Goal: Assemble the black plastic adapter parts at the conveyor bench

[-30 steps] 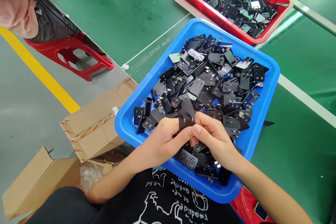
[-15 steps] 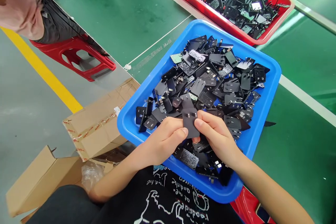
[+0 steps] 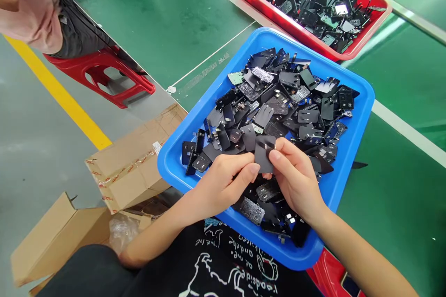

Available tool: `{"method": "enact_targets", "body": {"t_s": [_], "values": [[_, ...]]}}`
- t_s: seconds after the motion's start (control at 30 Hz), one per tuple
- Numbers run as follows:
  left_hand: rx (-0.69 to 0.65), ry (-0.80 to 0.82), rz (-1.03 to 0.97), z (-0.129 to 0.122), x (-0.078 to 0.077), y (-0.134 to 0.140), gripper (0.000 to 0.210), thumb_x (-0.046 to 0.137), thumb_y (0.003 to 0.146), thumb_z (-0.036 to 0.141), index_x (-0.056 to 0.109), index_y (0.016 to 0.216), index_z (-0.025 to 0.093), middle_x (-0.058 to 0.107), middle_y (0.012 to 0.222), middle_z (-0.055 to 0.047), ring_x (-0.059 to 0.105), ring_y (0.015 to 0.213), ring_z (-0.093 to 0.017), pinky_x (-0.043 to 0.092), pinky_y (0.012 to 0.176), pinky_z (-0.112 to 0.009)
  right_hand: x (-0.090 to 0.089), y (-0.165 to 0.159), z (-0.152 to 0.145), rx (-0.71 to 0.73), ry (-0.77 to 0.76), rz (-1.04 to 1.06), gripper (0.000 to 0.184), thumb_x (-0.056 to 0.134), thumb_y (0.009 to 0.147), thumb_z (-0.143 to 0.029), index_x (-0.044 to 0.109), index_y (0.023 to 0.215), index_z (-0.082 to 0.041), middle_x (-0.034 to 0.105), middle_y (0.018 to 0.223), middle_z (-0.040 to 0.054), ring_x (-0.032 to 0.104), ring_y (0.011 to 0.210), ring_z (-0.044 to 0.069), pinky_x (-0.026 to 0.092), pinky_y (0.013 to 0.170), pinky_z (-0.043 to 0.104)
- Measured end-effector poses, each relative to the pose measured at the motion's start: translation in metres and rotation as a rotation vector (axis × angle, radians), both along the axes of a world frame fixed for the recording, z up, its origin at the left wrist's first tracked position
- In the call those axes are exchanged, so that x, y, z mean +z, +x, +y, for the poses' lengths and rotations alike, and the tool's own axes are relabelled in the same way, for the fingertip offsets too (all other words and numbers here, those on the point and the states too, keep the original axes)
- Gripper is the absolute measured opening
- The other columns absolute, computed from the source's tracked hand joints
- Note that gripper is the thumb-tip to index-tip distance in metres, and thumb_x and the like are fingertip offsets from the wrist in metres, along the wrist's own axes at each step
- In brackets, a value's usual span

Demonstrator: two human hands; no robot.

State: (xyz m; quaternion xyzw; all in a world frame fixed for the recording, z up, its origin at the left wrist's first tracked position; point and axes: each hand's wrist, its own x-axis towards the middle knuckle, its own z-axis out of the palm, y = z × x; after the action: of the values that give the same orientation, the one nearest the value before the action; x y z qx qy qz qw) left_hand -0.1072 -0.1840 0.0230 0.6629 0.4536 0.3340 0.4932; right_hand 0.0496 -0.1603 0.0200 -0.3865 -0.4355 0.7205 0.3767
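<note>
Flat part (image 3: 264, 158), pinched between left hand (image 3: 223, 181) and right hand (image 3: 296, 178): thin dark sheet, matt grey-black, smooth, with a small bright metallic tab. Loose parts (image 3: 278, 102): the same matt black sheet, some with a slight sheen, several showing green circuit-board faces and shiny metal prongs. Blue tray (image 3: 348, 148): moulded plastic, smooth, semi-gloss. Red tray (image 3: 365, 32): the same glossy plastic. Work surface (image 3: 156, 18): green mat, smooth, low sheen, faintly scuffed. Cardboard boxes (image 3: 132, 162): brown corrugated paperboard, matt, with glossy clear tape. Stool (image 3: 101, 72): glossy red plastic. Floor (image 3: 28, 139): smooth grey coating with a yellow painted line.
</note>
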Motion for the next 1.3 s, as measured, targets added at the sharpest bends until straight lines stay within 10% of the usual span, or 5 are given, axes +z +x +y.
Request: {"method": "enact_targets", "body": {"t_s": [0.37, 0.6, 0.83, 1.03, 1.3], "values": [[-0.042, 0.370, 0.453, 0.002, -0.009, 0.009, 0.018, 0.056, 0.082, 0.032, 0.059, 0.093, 0.017, 0.058, 0.096, -0.006, 0.048, 0.095, -0.021, 0.037, 0.085, -0.038, 0.034, 0.034, 0.032, -0.132, -0.094, 0.021, 0.008, 0.055, 0.079, -0.019, 0.060, 0.085, -0.022, 0.060, 0.091, 0.0014, 0.058, 0.084, 0.014, 0.050, 0.080, 0.030], [-0.092, 0.343, 0.572, 0.004, -0.016, 0.012, 0.014, 0.046, 0.086, 0.015, 0.059, 0.086, 0.015, 0.053, 0.105, -0.008, 0.045, 0.102, -0.020, 0.038, 0.090, -0.039, 0.047, 0.049, 0.033, -0.074, -0.054, 0.019, 0.014, 0.060, 0.075, -0.019, 0.049, 0.082, -0.025, 0.047, 0.075, -0.0018, 0.048, 0.064, 0.011, 0.046, 0.058, 0.025], [0.317, 0.385, 0.221, 0.005, -0.006, 0.005, 0.007, 0.057, 0.082, 0.014, 0.061, 0.087, 0.017, 0.055, 0.081, -0.001, 0.053, 0.076, -0.011, 0.045, 0.068, -0.026, 0.040, 0.048, 0.028, 0.119, 0.267, -0.521, 0.016, 0.062, 0.079, -0.035, 0.054, 0.082, -0.021, 0.048, 0.068, -0.0024, 0.046, 0.058, 0.010, 0.038, 0.048, 0.020], [0.250, 0.374, 0.174, 0.003, -0.009, 0.006, 0.016, 0.058, 0.081, 0.015, 0.062, 0.096, 0.020, 0.055, 0.080, 0.001, 0.053, 0.071, -0.009, 0.046, 0.063, -0.022, 0.031, 0.034, 0.020, 0.365, 0.418, -0.673, 0.022, 0.055, 0.084, -0.036, 0.057, 0.103, -0.025, 0.058, 0.078, -0.0014, 0.054, 0.068, 0.012, 0.046, 0.060, 0.024], [0.458, 0.683, 0.367, -0.020, 0.014, -0.017, 0.031, 0.058, 0.077, 0.013, 0.056, 0.106, 0.024, 0.053, 0.109, -0.005, 0.050, 0.105, -0.020, 0.041, 0.093, -0.038, 0.055, 0.066, 0.022, 0.120, 0.797, -1.011, 0.045, 0.056, 0.081, -0.041, 0.048, 0.123, -0.028, 0.050, 0.128, 0.0059, 0.049, 0.114, 0.024, 0.042, 0.094, 0.041]]}}
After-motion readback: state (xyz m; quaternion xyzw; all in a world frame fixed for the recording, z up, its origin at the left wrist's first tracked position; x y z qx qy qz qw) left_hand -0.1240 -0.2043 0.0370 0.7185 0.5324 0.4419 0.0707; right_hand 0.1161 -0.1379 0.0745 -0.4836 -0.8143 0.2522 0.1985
